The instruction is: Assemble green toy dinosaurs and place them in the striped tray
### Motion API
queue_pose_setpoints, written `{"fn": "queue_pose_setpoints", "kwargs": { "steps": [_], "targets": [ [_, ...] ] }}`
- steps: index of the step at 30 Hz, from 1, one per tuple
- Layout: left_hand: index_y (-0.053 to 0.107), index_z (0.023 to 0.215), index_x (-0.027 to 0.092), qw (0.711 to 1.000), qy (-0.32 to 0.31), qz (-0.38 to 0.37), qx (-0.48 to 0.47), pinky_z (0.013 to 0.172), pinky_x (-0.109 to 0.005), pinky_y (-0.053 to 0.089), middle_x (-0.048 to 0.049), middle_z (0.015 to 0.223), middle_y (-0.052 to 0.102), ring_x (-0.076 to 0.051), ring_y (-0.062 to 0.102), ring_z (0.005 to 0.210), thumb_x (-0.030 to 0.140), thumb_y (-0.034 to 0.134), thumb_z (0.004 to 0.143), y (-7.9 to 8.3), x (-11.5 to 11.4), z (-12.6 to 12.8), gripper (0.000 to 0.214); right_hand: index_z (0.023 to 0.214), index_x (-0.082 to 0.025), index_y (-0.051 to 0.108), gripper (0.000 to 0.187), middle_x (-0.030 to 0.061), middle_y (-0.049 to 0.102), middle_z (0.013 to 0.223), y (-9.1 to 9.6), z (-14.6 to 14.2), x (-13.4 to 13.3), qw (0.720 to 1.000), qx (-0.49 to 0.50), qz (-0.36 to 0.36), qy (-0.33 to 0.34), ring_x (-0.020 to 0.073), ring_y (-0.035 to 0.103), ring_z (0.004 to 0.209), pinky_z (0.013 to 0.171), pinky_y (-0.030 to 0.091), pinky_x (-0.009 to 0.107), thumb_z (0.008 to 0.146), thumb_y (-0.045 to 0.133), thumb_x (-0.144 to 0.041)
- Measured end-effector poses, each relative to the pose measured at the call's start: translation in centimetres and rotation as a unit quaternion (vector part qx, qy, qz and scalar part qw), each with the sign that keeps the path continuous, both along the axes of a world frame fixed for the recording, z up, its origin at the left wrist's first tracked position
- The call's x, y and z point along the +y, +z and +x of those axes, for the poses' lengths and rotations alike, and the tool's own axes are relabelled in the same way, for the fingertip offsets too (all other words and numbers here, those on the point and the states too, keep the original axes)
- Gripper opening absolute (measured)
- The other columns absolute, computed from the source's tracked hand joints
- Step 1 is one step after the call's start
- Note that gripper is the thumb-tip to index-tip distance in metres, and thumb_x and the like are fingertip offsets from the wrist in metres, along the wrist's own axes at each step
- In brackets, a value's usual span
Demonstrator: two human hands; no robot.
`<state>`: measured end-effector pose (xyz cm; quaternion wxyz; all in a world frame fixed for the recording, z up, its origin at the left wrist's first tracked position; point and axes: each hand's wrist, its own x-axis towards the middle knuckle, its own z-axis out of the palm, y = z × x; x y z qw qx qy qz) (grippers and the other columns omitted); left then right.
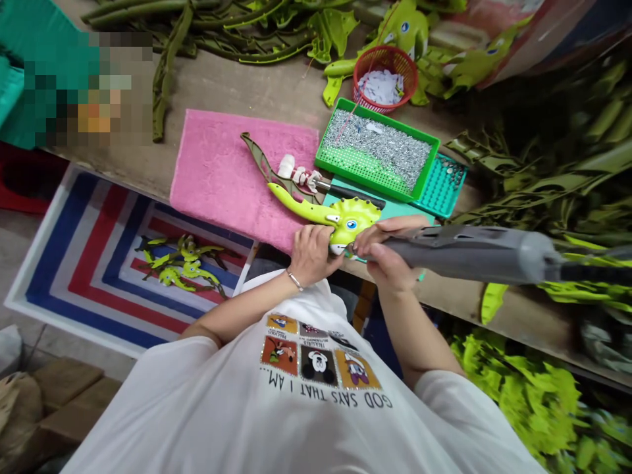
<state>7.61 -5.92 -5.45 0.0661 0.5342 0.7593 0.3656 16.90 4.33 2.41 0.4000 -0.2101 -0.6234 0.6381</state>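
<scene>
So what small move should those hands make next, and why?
Perhaps press the grey cylindrical tool gently toward the lime-green plastic dinosaur head: the right hand grips the tool with its front end close to the snout, and the left hand holds the head.

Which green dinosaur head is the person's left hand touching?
The dinosaur head at the right edge of the pink cloth. Only it has the left hand on it; the heads by the red basket and toys in the striped container are untouched.
</scene>
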Motion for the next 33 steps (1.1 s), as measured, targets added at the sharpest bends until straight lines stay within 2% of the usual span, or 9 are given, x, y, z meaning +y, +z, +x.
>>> {"fn": "queue_pose_setpoints", "kwargs": {
  "steps": [3,7,14,18,21,24,27,30,33],
  "targets": [
    [0.059,0.109,0.019,1.000,-0.014,-0.008,0.014,0.082,-0.039,0.037,-0.0114,0.102,0.065,-0.028,0.055,0.097,0.049,0.060,0.087,-0.5,0.4,-0.3,0.038,0.097,-0.030,0.061,0.020,-0.0056,0.061,0.059,-0.9,-0.2,-0.5,0.999,0.026,0.036,-0.003,0.0178,0.059,0.050,0.052,0.050,0.036,0.083,0.071,-0.037],
    [0.060,0.101,0.019,0.997,-0.029,0.008,0.067,0.079,-0.037,0.038,-0.0083,0.093,0.063,-0.025,0.054,0.090,0.048,0.057,0.092,-0.9,0.4,-0.8,0.031,0.106,-0.032,0.062,0.025,-0.0065,0.065,0.065,-1.8,0.2,-0.5,0.997,0.025,0.069,0.030,0.0165,0.060,0.052,0.053,0.052,0.035,0.083,0.071,-0.027],
    [0.058,0.096,0.018,0.985,-0.024,0.106,0.135,0.075,-0.034,0.040,-0.0061,0.083,0.059,-0.023,0.052,0.081,0.030,0.042,0.098,-0.5,0.8,-1.1,0.021,0.086,-0.024,0.062,0.020,-0.0033,0.064,0.067,-2.2,-0.3,0.1,0.994,-0.038,0.077,0.062,0.0139,0.061,0.059,0.059,0.054,0.030,0.076,0.077,-0.031],
    [0.057,0.094,0.018,0.983,-0.013,0.120,0.137,0.073,-0.034,0.041,-0.0053,0.081,0.058,-0.022,0.052,0.079,0.032,0.042,0.099,-0.7,1.0,-1.1,0.022,0.081,-0.023,0.063,0.021,-0.0035,0.064,0.064,-1.1,-0.7,0.9,0.985,-0.044,0.101,0.134,0.0125,0.058,0.053,0.052,0.050,0.027,0.072,0.080,-0.032],
    [0.055,0.101,0.017,0.984,-0.017,0.125,0.129,0.071,-0.034,0.043,-0.0060,0.086,0.059,-0.022,0.053,0.079,0.039,0.051,0.096,-0.9,0.6,-1.4,0.023,0.093,-0.023,0.068,0.019,-0.0020,0.067,0.066,1.0,-0.8,1.8,0.983,-0.025,0.086,0.158,0.0119,0.059,0.052,0.050,0.048,0.025,0.077,0.077,-0.030],
    [0.051,0.112,0.017,0.985,-0.023,0.133,0.110,0.075,-0.036,0.047,-0.0069,0.094,0.061,-0.022,0.056,0.085,0.036,0.063,0.091,-1.0,-0.7,-2.7,0.031,0.107,-0.025,0.069,0.029,-0.0041,0.065,0.059,3.4,-1.5,3.8,0.988,0.087,0.073,0.108,0.0123,0.056,0.044,0.046,0.047,0.026,0.080,0.076,-0.032],
    [0.046,0.121,0.019,0.985,-0.024,0.143,0.089,0.080,-0.038,0.049,-0.0079,0.101,0.061,-0.023,0.058,0.091,0.030,0.069,0.088,-0.9,-2.6,-4.9,0.043,0.099,-0.027,0.071,0.025,-0.0073,0.056,0.050,4.3,-2.9,6.9,0.978,0.175,0.111,-0.015,0.0121,0.049,0.037,0.041,0.045,0.027,0.076,0.078,-0.036],
    [0.043,0.126,0.020,0.987,-0.043,0.129,0.085,0.082,-0.037,0.051,-0.0080,0.106,0.059,-0.023,0.059,0.095,0.028,0.070,0.087,-0.4,-4.1,-7.0,0.049,0.087,-0.028,0.066,0.023,-0.0079,0.051,0.049,2.8,-4.9,10.0,0.971,0.170,0.107,-0.126,0.0127,0.050,0.039,0.043,0.045,0.028,0.072,0.078,-0.042],
    [0.041,0.129,0.019,0.990,-0.047,0.095,0.089,0.088,-0.039,0.052,-0.0119,0.115,0.056,-0.025,0.058,0.106,0.028,0.071,0.086,0.9,-4.7,-7.9,0.053,0.077,-0.026,0.059,0.030,-0.0076,0.051,0.050,0.1,-6.8,12.2,0.973,0.113,0.074,-0.187,0.0127,0.052,0.043,0.049,0.047,0.029,0.070,0.076,-0.048]
  ]
}}
